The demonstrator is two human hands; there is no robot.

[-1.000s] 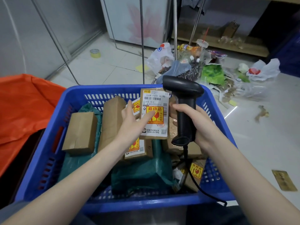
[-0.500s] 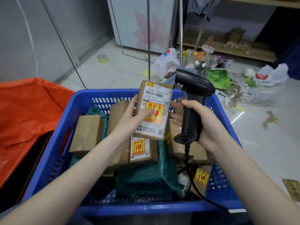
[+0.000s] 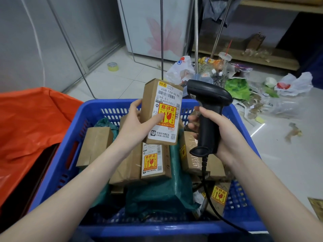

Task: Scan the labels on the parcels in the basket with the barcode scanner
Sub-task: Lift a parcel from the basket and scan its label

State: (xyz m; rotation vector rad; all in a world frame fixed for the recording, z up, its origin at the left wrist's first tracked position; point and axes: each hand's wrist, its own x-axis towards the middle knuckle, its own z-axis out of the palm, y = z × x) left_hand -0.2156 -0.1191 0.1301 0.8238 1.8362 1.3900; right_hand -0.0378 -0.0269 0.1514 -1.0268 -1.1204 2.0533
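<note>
A blue plastic basket holds several cardboard parcels and green mailer bags. My left hand grips a small cardboard parcel with a white label and a yellow-red fragile sticker, held upright above the basket with the label facing me. My right hand grips the handle of the black barcode scanner just right of that parcel, its head level with the parcel's top. The scanner's cable drops into the basket. Another labelled parcel lies in the basket below the lifted one.
An orange bag lies left of the basket. Behind it stand metal poles and a white cabinet. A pile of rubbish and plastic bags covers the floor at the back right. A roll of yellow tape sits on the tiles.
My left hand has lifted the labelled parcel up out of the basket and tilted it upright. The scanner in my right hand has risen with it, beside the parcel.
</note>
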